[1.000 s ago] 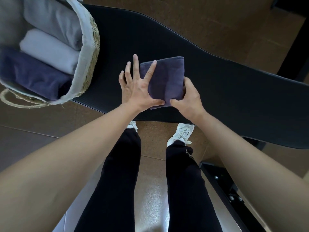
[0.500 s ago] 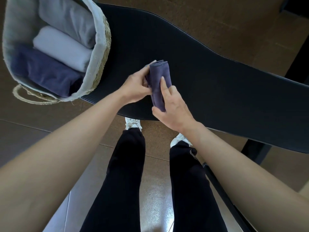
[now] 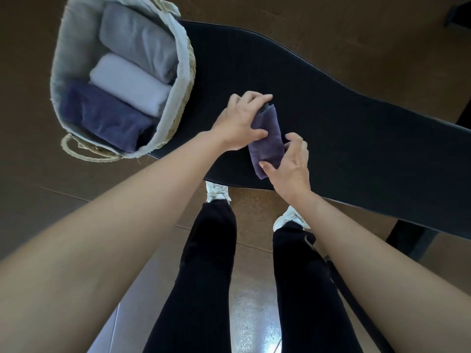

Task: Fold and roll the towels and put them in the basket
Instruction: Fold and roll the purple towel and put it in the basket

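A dark purple towel, rolled into a narrow cylinder, lies on the black table near its front edge. My left hand grips the roll's far end, fingers curled over it. At the roll's near end, my right hand holds it with thumb and fingers. A woven basket with a pale cloth liner sits at the table's left end. Inside it lie three rolled towels: grey, white and dark blue.
Brown floor surrounds the table. My legs in black trousers and white shoes stand just below the table's front edge. A dark table leg shows at the right. The basket's rope handle hangs past the table's corner.
The flat folded purple towel has been rolled into a narrow cylinder. Both hands shifted from pressing it flat to gripping the roll's two ends. The view moved, bringing the basket further in.
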Available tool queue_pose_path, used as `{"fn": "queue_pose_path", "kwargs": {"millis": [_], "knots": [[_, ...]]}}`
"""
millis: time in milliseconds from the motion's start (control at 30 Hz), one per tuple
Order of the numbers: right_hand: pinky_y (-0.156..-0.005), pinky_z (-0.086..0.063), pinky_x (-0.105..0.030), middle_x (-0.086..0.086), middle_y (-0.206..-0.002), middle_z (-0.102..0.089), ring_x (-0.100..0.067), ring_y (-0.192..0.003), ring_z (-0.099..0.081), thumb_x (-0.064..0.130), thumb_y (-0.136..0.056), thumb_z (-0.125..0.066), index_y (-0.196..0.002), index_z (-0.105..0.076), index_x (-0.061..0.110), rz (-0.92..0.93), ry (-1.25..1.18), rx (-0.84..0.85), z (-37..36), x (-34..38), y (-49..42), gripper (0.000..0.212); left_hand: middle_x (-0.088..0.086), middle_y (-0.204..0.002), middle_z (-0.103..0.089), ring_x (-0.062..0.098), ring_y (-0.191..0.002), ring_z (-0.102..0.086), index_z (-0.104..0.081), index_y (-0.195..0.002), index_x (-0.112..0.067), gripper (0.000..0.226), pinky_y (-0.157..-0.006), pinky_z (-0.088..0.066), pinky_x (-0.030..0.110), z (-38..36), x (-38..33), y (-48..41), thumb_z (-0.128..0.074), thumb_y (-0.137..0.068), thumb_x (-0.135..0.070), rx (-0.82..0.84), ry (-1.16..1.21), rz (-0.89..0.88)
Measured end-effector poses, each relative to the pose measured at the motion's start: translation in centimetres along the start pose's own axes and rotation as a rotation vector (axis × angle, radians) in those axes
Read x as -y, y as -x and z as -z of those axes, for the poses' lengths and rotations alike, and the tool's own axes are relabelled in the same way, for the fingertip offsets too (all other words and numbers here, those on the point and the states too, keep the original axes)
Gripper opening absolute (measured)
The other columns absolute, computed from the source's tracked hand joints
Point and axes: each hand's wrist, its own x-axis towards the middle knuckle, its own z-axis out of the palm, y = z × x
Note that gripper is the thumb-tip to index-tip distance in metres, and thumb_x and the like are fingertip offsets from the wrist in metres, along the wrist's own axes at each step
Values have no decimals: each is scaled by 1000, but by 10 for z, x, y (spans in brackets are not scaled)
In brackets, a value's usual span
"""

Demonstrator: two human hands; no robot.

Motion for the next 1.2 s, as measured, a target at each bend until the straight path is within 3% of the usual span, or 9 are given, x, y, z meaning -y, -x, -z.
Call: {"fn": "queue_pose_path", "kwargs": {"millis": [167,300,467,567,700,900,1000,1100,1200], "knots": [[-94,-50,-37,-1,-129,-44,-21,-124,-45,26,-81,-84,-137,-42,18,-29,-10,131,-2,-3,7,70,-2,-126,-51,23,-123,-40,-42,-150,-31,89,-90,-49,41,9,14,12,-87,-74,-40,94,-39,25],[-78,-54,-34,2,-108,-55,-20,-100,-59,27,-80,-83,-112,-56,19,-62,19,247,1,-4,19,43,-3,-109,-51,20,-111,-42,-61,-118,-29,60,-84,-50,39,4,26,40,-85,-70,-56,169,-87,68],[-67,-49,-22,7,-94,-69,-10,-86,-66,19,-82,-81,-106,-59,23,-74,-166,351,23,22,35,33,-7,-90,-63,15,-87,-60,-63,-93,-27,43,-76,-55,42,15,35,92,-86,-66,-49,9,272,154],[-70,-49,-17,12,-96,-69,1,-86,-65,20,-84,-80,-111,-59,30,33,-148,386,36,52,39,35,-10,-87,-68,8,-82,-65,-65,-99,-29,34,-75,-54,33,41,41,120,-86,-74,-39,-90,394,154],[-85,-52,-19,16,-118,-59,1,-106,-58,18,-83,-82,-134,-54,30,258,-105,313,37,105,35,60,-13,-107,-74,5,-101,-69,-67,-121,-29,46,-93,-57,35,86,62,144,-83,-79,-38,-231,453,173],[-73,-52,-17,8,-124,-35,0,-98,-48,11,-85,-79,-137,-51,26,589,-41,158,4,189,6,60,1,-142,-63,12,-133,-56,-52,-149,-16,68,-117,-43,40,145,113,150,-74,-87,-35,-471,497,296],[-76,-55,-25,4,-124,-39,0,-93,-49,11,-86,-77,-133,-54,26,627,-32,154,-14,223,-12,54,-1,-155,-51,12,-143,-45,-43,-155,-18,68,-121,-34,29,170,134,145,-70,-93,-28,-535,454,326],[-80,-55,-26,4,-121,-40,3,-95,-52,11,-86,-76,-130,-55,26,585,-77,143,-31,249,-26,52,-8,-146,-55,7,-135,-49,-46,-150,-22,60,-108,-36,11,186,148,136,-70,-95,-23,-631,435,350],[-82,-55,-29,2,-120,-44,-9,-96,-55,15,-85,-77,-129,-54,28,514,-77,117,-45,262,-33,51,-4,-132,-59,13,-121,-57,-53,-140,-21,53,-104,-46,29,189,159,124,-70,-90,-29,-715,321,325]]}}
